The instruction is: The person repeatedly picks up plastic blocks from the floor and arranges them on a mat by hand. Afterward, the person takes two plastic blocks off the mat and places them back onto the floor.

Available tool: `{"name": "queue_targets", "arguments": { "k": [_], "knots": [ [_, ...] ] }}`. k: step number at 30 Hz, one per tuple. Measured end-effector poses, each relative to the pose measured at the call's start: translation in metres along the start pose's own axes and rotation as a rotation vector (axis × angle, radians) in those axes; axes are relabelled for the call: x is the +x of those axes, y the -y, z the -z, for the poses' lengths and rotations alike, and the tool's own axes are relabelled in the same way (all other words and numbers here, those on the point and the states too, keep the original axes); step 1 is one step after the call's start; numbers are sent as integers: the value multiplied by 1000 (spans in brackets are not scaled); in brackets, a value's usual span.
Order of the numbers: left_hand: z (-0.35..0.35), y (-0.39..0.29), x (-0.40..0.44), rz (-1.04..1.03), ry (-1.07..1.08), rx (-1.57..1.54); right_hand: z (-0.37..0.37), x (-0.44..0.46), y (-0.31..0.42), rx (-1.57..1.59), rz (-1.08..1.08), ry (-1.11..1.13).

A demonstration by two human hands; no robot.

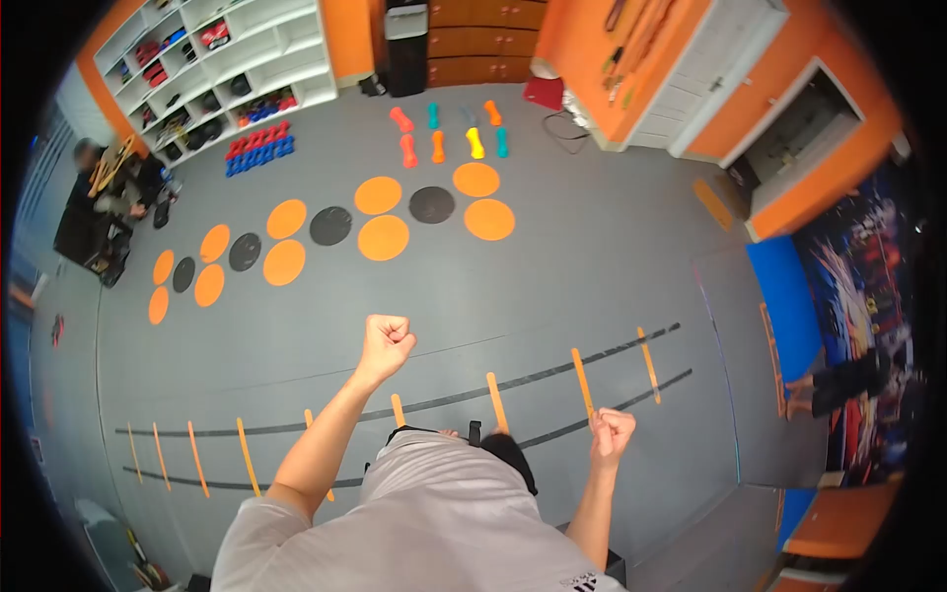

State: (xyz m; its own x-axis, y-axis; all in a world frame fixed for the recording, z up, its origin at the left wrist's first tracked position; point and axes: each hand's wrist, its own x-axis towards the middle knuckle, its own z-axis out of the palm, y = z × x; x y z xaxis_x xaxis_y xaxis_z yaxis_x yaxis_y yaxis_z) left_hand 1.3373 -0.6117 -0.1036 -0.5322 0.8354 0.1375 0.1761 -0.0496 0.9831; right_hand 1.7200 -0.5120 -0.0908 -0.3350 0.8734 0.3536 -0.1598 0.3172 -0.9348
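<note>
My left hand (387,345) is raised in a fist before my body, over the grey floor (444,286), with nothing visible in it. Lower and to the right, my right hand (612,434) is also a closed fist with nothing showing in it. It appears in front of the ladder pattern of black lines (631,345) and orange strips (582,380) on the floor. Part of my dark shorts and a foot show below my light shirt (434,513).
Orange discs (383,238) and black discs (330,226) form rows ahead. Beyond them lie coloured dumbbells (439,146) and white shelves (296,59). A person (118,183) sits at the left; another person (838,385) is at the right by a blue mat (787,306).
</note>
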Motion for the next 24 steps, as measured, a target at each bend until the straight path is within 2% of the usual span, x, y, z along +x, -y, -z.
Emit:
{"name": "queue_targets", "arguments": {
  "k": [3,8,12,14,18,21,24],
  "knots": [
    [33,17,41,-59,-125,-27,-29,78,-36,-70,-25,133],
    [68,20,144,-153,-292,60,-48,234,-94,-50,66,127],
    [97,19,235,-142,-461,58,-56,403,-137,-135,218,109],
    [113,7,266,-137,-528,92,-80,494,-143,-202,214,121],
    [130,42,311,-73,-702,51,-185,655,-182,-351,334,360],
    [131,74,342,58,-853,-97,-300,714,-212,-241,254,608],
    [138,111,390,139,-904,-97,-400,746,-251,-253,212,932]
  ]
}}
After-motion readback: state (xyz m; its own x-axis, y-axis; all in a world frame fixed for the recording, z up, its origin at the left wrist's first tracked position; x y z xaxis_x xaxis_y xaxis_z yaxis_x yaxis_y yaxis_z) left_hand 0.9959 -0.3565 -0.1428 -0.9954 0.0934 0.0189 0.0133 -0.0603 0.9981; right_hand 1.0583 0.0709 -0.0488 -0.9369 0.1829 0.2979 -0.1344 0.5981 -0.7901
